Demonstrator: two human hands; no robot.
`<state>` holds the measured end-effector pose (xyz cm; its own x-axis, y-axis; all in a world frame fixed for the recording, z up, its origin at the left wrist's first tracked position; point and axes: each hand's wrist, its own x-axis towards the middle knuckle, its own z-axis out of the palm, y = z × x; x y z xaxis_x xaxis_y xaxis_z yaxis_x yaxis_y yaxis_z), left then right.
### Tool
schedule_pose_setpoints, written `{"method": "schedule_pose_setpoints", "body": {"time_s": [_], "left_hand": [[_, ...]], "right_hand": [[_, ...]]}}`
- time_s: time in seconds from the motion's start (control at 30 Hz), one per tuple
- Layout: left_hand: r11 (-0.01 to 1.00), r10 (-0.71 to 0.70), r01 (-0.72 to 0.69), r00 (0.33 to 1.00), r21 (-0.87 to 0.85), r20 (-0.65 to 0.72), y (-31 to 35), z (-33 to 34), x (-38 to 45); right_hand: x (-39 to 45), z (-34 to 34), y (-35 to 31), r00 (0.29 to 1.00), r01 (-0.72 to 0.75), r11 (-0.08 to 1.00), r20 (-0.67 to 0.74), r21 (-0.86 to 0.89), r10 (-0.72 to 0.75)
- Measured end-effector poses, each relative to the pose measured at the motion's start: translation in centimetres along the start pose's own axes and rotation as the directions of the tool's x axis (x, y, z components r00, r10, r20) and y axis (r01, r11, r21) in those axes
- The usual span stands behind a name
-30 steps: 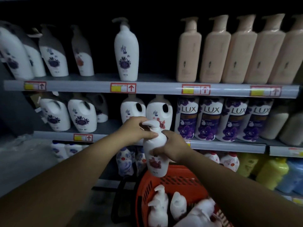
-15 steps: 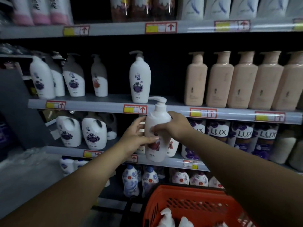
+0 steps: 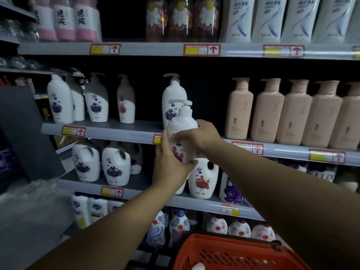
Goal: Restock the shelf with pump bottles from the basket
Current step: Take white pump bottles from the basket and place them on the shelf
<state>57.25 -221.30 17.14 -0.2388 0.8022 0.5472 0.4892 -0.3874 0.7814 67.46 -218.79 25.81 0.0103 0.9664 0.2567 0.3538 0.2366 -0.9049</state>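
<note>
I hold the white plastic pump bottle with a red flower label [image 3: 182, 133] upright before the grey metal shelf [image 3: 120, 131], my left hand [image 3: 169, 162] fingers clamped round its base, my right hand [image 3: 200, 134] fingers gripping its shoulder, above the orange plastic basket [image 3: 233, 254].

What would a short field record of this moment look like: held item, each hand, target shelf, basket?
held item: white plastic pump bottle with a red flower label, upright, raised in front of the shelf edge
left hand: left hand grips the bottle's lower part
right hand: right hand grips its upper body
target shelf: grey metal shelf with a lone white pump bottle with a purple flower label behind the held one; gap to its right
basket: red plastic basket below, one white cap visible
</note>
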Motion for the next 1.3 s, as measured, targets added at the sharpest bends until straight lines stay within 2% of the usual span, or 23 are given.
{"method": "schedule_pose_setpoints", "body": {"time_s": [0.27, 0.47, 0.6, 0.7, 0.77, 0.9, 1.03, 1.3], "left_hand": [[0.993, -0.010, 0.019, 0.996, 0.116, -0.084, 0.0, -1.2, 1.9], [0.977, 0.017, 0.013, 0.990, 0.213, -0.137, -0.4, -3.0, 6.3], [0.976, 0.043, 0.003, 0.977, 0.216, -0.211, -0.4, -4.7, 10.9], [0.987, 0.021, 0.024, 0.961, 0.156, -0.276, -0.5, -5.5, 14.8], [0.990, -0.005, 0.044, 0.959, 0.132, -0.283, -0.6, -5.8, 16.9], [0.982, 0.007, 0.033, 0.978, 0.186, -0.210, -2.2, -5.5, 19.5], [0.980, 0.027, 0.019, 0.973, 0.198, -0.231, -4.1, -4.6, 21.5], [0.979, -0.030, 0.067, 0.981, 0.191, -0.190, -6.3, -3.2, 22.4]], "right_hand": [[0.1, 2.2, -0.5, 0.989, 0.141, 0.984, -0.030, -0.105, -0.145], [2.1, 4.4, -3.0, 0.973, 0.217, 0.965, -0.047, -0.145, -0.226], [4.8, 6.0, -5.9, 0.939, 0.329, 0.910, -0.011, -0.252, -0.343], [7.0, 6.8, -7.5, 0.916, 0.390, 0.873, 0.029, -0.293, -0.399], [8.5, 7.4, -8.0, 0.915, 0.391, 0.871, 0.029, -0.299, -0.401], [11.4, 8.5, -8.0, 0.925, 0.358, 0.871, 0.002, -0.336, -0.379], [13.4, 9.9, -7.6, 0.924, 0.359, 0.864, 0.004, -0.352, -0.382], [14.3, 11.0, -5.9, 0.899, 0.368, 0.816, -0.054, -0.446, -0.435]]}}
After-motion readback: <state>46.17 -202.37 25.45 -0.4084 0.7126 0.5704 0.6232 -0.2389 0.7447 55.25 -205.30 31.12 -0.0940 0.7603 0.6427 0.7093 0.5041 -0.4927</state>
